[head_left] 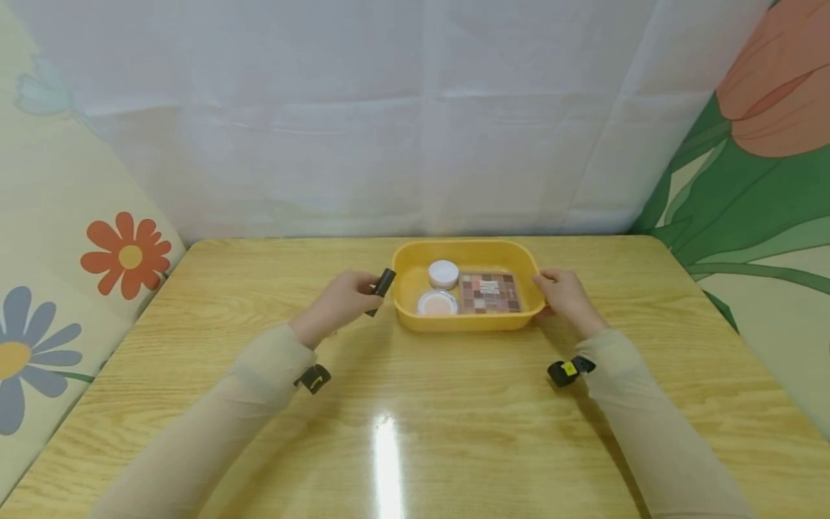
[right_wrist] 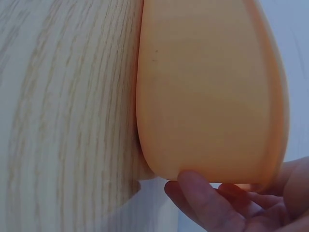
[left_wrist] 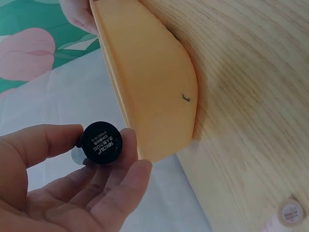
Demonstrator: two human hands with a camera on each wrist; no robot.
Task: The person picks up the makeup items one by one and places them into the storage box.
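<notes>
Between thumb and fingers my left hand (head_left: 342,303) pinches a slim black cosmetic tube (head_left: 384,283), tilted beside the left end of a yellow plastic basin (head_left: 463,322). White lettering marks the tube's round end in the left wrist view. My right hand (head_left: 568,297) grips the basin's right end, thumb at the rim and fingers under it on the outside (right_wrist: 207,203). Inside the basin lie a white round jar (head_left: 444,272), a round compact (head_left: 437,304) and an eyeshadow palette (head_left: 491,294) with many coloured pans.
The basin stands near the back edge of a wooden table (head_left: 454,404). A small tube with a beige labelled end (left_wrist: 291,212) lies on the table near my left hand, mostly hidden by it in the head view. A white cloth (head_left: 311,144) hangs behind.
</notes>
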